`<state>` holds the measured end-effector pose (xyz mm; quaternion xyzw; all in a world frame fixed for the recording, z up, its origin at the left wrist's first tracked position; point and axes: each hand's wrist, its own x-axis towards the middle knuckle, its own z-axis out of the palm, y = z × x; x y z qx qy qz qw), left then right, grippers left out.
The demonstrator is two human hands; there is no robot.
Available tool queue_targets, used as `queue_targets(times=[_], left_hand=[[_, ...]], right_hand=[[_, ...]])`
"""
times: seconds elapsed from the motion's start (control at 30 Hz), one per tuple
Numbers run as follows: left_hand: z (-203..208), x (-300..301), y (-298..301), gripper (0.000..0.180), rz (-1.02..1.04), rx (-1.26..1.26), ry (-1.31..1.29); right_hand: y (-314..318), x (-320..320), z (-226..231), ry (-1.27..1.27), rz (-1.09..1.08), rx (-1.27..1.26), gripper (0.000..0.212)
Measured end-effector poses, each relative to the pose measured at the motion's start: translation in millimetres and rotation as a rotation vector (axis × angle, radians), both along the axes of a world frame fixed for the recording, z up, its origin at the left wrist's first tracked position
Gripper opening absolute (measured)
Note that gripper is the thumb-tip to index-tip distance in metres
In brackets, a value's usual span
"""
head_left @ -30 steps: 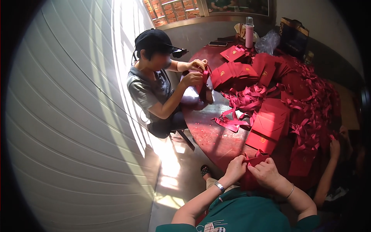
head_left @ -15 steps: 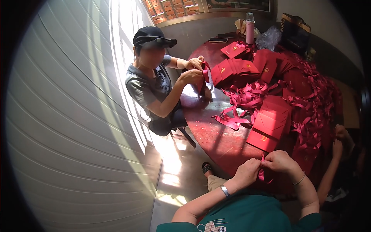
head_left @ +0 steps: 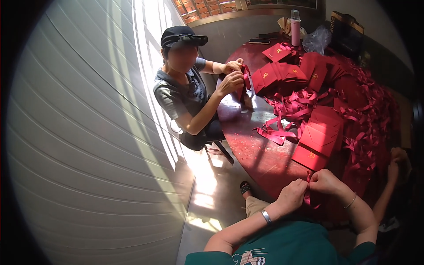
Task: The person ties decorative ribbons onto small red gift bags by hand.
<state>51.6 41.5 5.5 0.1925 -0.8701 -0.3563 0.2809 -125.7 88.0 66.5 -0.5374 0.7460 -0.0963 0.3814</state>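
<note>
Close together at the near edge of the table, both my hands pinch a dark pink ribbon (head_left: 311, 202). My left hand (head_left: 292, 195) is closed on it from the left, and my right hand (head_left: 326, 182) is closed on it from the right. One short end pokes up between my fingers while the rest hangs below. My fingertips partly hide the ribbon where they meet. Just beyond my hands lies a stack of red paper envelopes or small bags (head_left: 319, 134) with gold emblems, fanned in overlapping layers.
A heap of loose ribbons (head_left: 291, 110) and more red envelopes (head_left: 276, 76) cover the round red table (head_left: 247, 150). Across at the left, a seated co-worker (head_left: 187, 90) handles a ribboned red piece. Another person's hand (head_left: 399, 159) is at the right. A pink bottle (head_left: 295, 31), a phone (head_left: 259, 41) and a dark bag (head_left: 344, 35) stand or lie at the back.
The whole view has shifted, so the scene sits slightly further right. My hands stay together on the ribbon, and its upper end now stands up more visibly between my fingers.
</note>
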Motion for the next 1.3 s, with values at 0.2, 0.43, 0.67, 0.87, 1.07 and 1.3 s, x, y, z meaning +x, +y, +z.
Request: queue_targets(times=[0.2, 0.43, 0.67, 0.87, 1.07, 1.3], left_hand=[[-9.8, -6.6, -1.1, 0.008, -0.109, 0.098, 0.03], [6.4, -4.4, -34.6, 0.012, -0.106, 0.237, 0.016], [2.1, -5.7, -35.1, 0.011, -0.177, 0.339, -0.054], [9.2, -10.6, -25.0, 0.011, -0.233, 0.338, -0.063], [-2.3, -6.1, -24.4, 0.009, -0.076, 0.359, -0.035], [-2.9, -14.9, -25.9, 0.01, -0.092, 0.434, -0.088]], right_hand=[[16.7, -12.2, -42.4, 0.102, -0.266, -0.411, 0.018], [-27.8, -32.2, -42.3, 0.135, -0.359, -0.399, 0.024], [-1.5, -37.0, -57.4, 0.263, -0.438, -0.379, 0.027], [1.4, -39.5, -63.3, 0.425, -0.276, -0.392, 0.031], [20.2, -41.2, -14.8, 0.216, -0.335, -0.11, 0.052], [40.4, -33.8, -59.3, -0.061, -0.453, -0.304, 0.031]])
